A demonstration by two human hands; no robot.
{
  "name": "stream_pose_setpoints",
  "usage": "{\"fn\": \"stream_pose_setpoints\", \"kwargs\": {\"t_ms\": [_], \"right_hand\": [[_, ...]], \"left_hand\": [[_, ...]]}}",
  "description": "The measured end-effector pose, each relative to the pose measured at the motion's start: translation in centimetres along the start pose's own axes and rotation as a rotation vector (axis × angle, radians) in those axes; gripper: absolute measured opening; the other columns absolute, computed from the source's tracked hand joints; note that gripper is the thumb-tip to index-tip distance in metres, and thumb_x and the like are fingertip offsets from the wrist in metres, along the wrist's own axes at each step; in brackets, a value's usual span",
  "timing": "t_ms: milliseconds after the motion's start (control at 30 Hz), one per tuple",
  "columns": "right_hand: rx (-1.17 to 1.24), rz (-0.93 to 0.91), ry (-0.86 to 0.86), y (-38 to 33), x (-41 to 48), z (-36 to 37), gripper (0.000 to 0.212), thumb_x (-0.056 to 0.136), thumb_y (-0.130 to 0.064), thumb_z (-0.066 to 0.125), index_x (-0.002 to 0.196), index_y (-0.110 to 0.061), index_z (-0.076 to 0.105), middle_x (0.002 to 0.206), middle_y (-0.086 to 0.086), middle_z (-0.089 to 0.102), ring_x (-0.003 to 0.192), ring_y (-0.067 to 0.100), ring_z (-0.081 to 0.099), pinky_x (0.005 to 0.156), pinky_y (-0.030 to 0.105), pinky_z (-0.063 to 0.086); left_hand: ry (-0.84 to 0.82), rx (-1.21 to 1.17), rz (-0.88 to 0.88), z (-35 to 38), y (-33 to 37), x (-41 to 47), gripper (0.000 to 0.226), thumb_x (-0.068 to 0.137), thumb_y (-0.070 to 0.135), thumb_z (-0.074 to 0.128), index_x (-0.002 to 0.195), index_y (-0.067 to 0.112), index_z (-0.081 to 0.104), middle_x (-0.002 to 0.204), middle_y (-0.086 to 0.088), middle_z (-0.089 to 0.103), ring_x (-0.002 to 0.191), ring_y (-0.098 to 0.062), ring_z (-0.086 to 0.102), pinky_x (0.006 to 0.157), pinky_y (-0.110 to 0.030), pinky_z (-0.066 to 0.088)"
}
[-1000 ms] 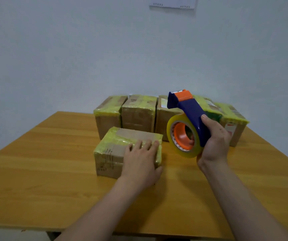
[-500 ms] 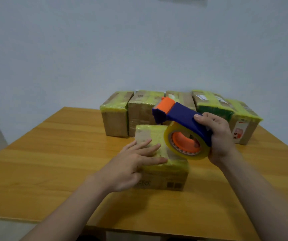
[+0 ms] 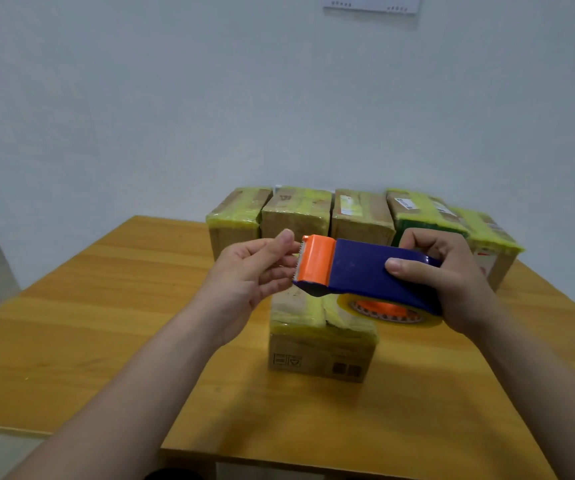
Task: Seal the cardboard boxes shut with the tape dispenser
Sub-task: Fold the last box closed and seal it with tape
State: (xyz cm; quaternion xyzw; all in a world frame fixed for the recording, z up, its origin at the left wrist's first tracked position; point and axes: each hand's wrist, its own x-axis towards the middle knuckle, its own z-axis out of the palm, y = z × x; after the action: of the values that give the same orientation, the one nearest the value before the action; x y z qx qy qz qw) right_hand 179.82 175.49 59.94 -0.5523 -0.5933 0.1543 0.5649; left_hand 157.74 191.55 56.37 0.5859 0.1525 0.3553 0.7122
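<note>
Pale wall [image 3: 210, 98] is filling the upper half of the head view, and the lower edge of a white sheet [image 3: 372, 3] is showing at the very top. Below it a wooden table [image 3: 106, 323] is running toward the person, and a row of boxes [image 3: 296, 209], five cardboard ones side by side, is standing at its far edge close to the wall, their tops carrying yellowish tape. One more box, the near box [image 3: 320, 341], is sitting alone in the middle of the table in front of that row, its top also covered in wrinkled yellowish tape and its front face showing small printed marks. The tape dispenser [image 3: 365, 268] is hanging in the air above the far part of this near box, lying roughly level, with its orange head [image 3: 315, 259] pointing left and its roll of tape [image 3: 383, 308] showing beneath the blue body. The right hand [image 3: 452, 278] is gripping the blue handle end firmly, the thumb lying across the top face and the fingers curling round the far side. The left hand [image 3: 255, 271] is hovering at the orange head with the palm turned up, the thumb tip sitting just by the head's upper corner and the half-curled fingers reaching toward the toothed edge; whether it is pinching a tape end there, I cannot tell.
</note>
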Motion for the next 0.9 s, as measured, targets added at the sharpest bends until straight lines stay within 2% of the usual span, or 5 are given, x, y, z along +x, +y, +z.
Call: {"fn": "stream_pose_setpoints", "kwargs": {"t_ms": [133, 433, 633, 767, 900], "right_hand": [[0.033, -0.039, -0.025, -0.8, -0.3, 0.4, 0.020, 0.074, -0.046, 0.074, 0.073, -0.030, 0.062, 0.070, 0.001, 0.070, 0.065, 0.014, 0.070, 0.052, 0.017, 0.049], [0.162, -0.052, -0.098, -2.2, -0.7, 1.4, 0.014, 0.075, -0.039, 0.071, 0.073, -0.029, 0.062, 0.069, -0.002, 0.068, 0.064, 0.011, 0.068, 0.052, 0.015, 0.048], [0.175, -0.016, -0.121, -2.7, -1.0, 0.8, 0.017, 0.073, -0.040, 0.071, 0.074, -0.026, 0.063, 0.072, 0.001, 0.069, 0.066, 0.015, 0.069, 0.054, 0.017, 0.051], [0.151, -0.009, -0.108, -2.7, -1.0, 0.3, 0.021, 0.073, -0.042, 0.071, 0.076, -0.023, 0.062, 0.074, 0.003, 0.070, 0.068, 0.017, 0.070, 0.054, 0.018, 0.051], [0.132, 0.002, -0.103, -2.5, -1.1, -0.1, 0.024, 0.073, -0.043, 0.072, 0.076, -0.021, 0.062, 0.074, 0.004, 0.070, 0.067, 0.017, 0.070, 0.054, 0.019, 0.051]], "left_hand": [[-0.108, -0.231, -0.142, 0.5, 0.4, -0.5, 0.035, 0.078, 0.037, 0.088, 0.104, 0.013, 0.082, 0.103, -0.011, 0.076, 0.089, -0.015, 0.074, 0.072, -0.022, 0.060], [-0.260, -0.769, -0.383, 1.5, -0.8, -2.8, 0.066, 0.057, 0.014, 0.103, 0.117, 0.002, 0.077, 0.134, -0.026, 0.065, 0.097, -0.026, 0.077, 0.063, -0.026, 0.064], [-0.350, -0.597, -0.267, 0.8, -0.2, -2.6, 0.045, 0.080, 0.018, 0.088, 0.123, 0.008, 0.075, 0.128, -0.019, 0.066, 0.109, -0.022, 0.065, 0.081, -0.026, 0.061], [-0.298, -0.587, -0.329, 0.3, 0.0, -2.3, 0.040, 0.091, 0.022, 0.069, 0.127, 0.005, 0.071, 0.115, -0.017, 0.068, 0.086, -0.019, 0.066, 0.069, -0.026, 0.058], [-0.284, -0.396, -0.292, 0.4, 0.2, -2.1, 0.058, 0.076, 0.030, 0.092, 0.126, 0.008, 0.071, 0.110, -0.013, 0.072, 0.081, -0.014, 0.068, 0.067, -0.022, 0.059]]}}
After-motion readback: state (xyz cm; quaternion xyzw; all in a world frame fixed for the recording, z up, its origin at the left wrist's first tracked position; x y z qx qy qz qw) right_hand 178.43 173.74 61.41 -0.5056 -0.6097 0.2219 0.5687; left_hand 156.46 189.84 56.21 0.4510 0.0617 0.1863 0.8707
